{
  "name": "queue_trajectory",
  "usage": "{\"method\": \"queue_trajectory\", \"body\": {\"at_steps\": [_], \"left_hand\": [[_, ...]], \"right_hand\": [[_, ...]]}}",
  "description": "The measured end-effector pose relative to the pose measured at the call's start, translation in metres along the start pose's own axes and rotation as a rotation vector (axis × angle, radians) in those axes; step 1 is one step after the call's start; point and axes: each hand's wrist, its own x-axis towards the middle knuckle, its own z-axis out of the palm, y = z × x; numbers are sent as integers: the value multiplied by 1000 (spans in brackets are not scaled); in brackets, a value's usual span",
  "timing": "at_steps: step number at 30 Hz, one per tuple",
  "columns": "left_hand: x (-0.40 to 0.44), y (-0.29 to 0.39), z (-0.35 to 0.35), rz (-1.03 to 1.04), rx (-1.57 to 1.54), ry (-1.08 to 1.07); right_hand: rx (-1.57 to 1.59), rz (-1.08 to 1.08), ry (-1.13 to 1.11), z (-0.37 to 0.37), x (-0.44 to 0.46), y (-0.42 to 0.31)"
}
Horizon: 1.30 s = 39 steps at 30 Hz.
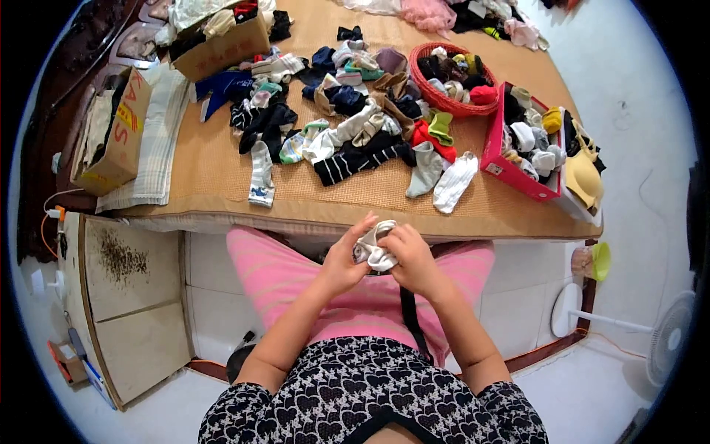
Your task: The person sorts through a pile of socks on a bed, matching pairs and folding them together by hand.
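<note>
Your left hand (342, 257) and right hand (411, 257) gripped a white sock (380, 260) above your lap (359, 314), near the bed (214, 177), too bunched to tell its long axis or direction.

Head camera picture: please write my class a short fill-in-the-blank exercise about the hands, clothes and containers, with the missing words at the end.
1. The left hand and right hand hold bunched fabric that is mostly ____.
2. The person's striped trousers are mainly ____.
3. The patterned top is printed with ____ shapes.
4. In the picture, the pinkish-red box stands to the ____ of the red basket.

Missing words: white; pink; heart; right.
</note>
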Motion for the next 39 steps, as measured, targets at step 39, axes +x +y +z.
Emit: {"method": "queue_trajectory", "body": {"at_steps": [39], "left_hand": [[22,13,46,-417,-431,128]], "right_hand": [[-213,374,580,32,-21,21]]}}
